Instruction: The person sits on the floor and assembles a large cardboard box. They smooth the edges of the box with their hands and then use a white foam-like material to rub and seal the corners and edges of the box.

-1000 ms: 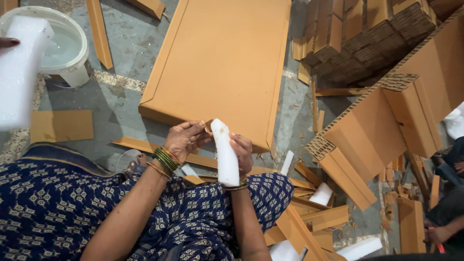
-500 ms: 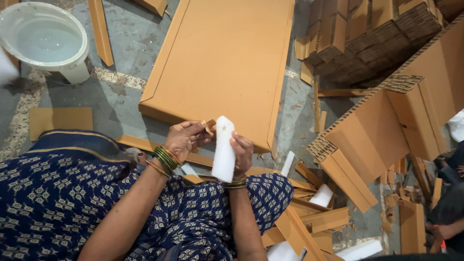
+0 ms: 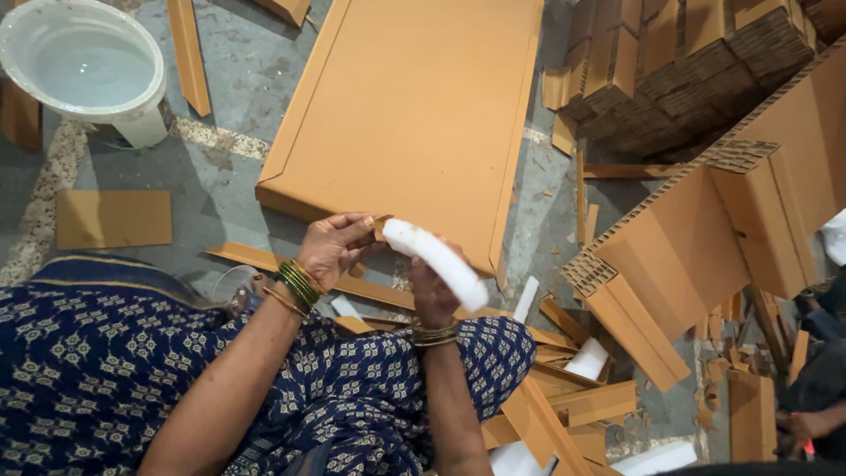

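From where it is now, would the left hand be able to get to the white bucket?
Probably yes. The left hand pinches a small cardboard piece, and only bare floor lies between it and the white bucket, though it is a long stretch.

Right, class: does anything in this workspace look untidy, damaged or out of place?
Yes. Torn cardboard scraps and offcut strips litter the floor around the large cardboard panel. White foam pieces lie loose among them. Both hands, left hand and right hand, hold a white foam strip.
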